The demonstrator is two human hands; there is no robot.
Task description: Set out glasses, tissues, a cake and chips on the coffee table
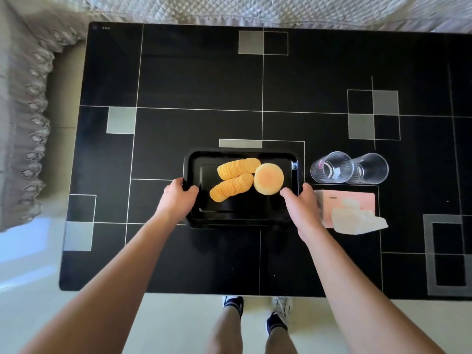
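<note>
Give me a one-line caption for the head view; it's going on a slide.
Both hands, left and right, grip a black tray of chips and cake, beside two glasses and tissues.

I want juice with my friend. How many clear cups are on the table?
2. One clear plastic cup lies right of the black tray; the second clear cup lies touching its right side.

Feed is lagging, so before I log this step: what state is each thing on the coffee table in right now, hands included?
tray: flat on the coffee table, gripped at both short sides
left hand: closed on tray's left rim
right hand: closed on tray's right rim
chips: two stacked rows lying on tray
cake: whole, on tray, touching chips
glasses: two, empty, side by side
tissues: box lying flat, tissue pulled out
</note>
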